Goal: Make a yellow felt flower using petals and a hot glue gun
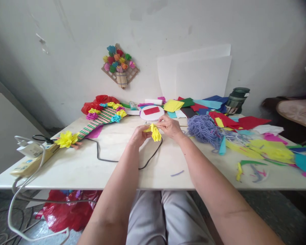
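Both my hands meet over the middle of the white table [112,170]. My left hand [139,135] and my right hand [169,126] pinch a small folded bundle of yellow paper [155,132] between their fingertips, its strips hanging down just above the tabletop. A black cable [148,161] loops on the table right below the bundle.
A woven stick craft with paper flowers [102,117] lies at the left, with a power strip [30,160] at the near left edge. Purple yarn [204,129], coloured paper sheets [206,103], yellow scraps [270,149] and a dark jar [236,100] crowd the right. A flower decoration [119,64] hangs on the wall.
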Demonstrator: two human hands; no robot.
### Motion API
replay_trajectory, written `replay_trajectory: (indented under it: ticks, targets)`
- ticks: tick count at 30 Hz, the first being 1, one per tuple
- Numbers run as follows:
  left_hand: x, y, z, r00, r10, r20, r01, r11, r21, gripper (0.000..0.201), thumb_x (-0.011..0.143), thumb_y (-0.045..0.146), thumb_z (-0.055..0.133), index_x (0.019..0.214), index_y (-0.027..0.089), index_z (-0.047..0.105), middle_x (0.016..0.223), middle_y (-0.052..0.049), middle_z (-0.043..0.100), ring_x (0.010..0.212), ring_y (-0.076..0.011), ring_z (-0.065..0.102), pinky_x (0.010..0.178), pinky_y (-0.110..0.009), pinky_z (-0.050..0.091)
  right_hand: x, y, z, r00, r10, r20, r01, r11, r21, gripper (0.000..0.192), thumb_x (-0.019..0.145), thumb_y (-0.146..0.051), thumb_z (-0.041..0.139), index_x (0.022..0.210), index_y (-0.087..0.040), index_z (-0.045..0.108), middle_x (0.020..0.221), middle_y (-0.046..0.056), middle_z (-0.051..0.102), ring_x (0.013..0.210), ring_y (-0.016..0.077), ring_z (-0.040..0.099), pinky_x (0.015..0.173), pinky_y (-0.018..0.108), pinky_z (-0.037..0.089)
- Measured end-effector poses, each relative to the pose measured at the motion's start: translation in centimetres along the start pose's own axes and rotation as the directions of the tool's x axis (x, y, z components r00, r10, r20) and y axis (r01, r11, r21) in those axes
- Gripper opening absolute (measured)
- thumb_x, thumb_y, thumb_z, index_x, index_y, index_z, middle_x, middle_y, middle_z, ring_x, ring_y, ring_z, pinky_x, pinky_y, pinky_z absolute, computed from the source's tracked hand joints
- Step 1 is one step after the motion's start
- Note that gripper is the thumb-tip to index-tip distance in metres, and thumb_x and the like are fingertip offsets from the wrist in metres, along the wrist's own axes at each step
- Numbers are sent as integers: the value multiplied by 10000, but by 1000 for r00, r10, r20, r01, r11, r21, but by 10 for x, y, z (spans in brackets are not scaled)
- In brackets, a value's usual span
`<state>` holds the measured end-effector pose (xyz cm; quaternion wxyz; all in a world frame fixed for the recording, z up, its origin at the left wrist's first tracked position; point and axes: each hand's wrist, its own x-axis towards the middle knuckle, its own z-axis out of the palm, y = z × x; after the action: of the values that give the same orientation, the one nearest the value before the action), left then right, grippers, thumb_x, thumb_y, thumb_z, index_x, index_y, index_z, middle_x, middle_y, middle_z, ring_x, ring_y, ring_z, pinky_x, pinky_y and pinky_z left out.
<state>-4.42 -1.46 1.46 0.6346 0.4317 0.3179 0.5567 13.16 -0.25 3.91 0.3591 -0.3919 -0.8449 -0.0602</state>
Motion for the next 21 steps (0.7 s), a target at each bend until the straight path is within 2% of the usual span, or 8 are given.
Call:
replay_trajectory:
  ticks: [11, 21]
  targets:
    - [-1, -1, 0, 999, 34, -29, -33, 999, 29, 262, 589, 229, 633, 790, 62, 652, 733, -95, 678, 643, -193, 649, 631, -305, 522, -1, 2, 1, 999, 19, 50, -18, 999, -30, 256, 872, -375, 489, 966, -287, 711, 984, 21, 643, 793, 137, 577, 615, 227, 362]
    - [0, -2, 0, 999, 42, -22, -41, 998, 37, 258, 618, 250, 645, 801, 68, 653, 772, -108, 688, 651, -194, 653, 623, -297, 514, 0, 2, 3, 999, 18, 44, -16, 999, -48, 263, 877, -362, 478, 974, -284, 710, 959, 21, 651, 792, 139, 585, 611, 231, 372]
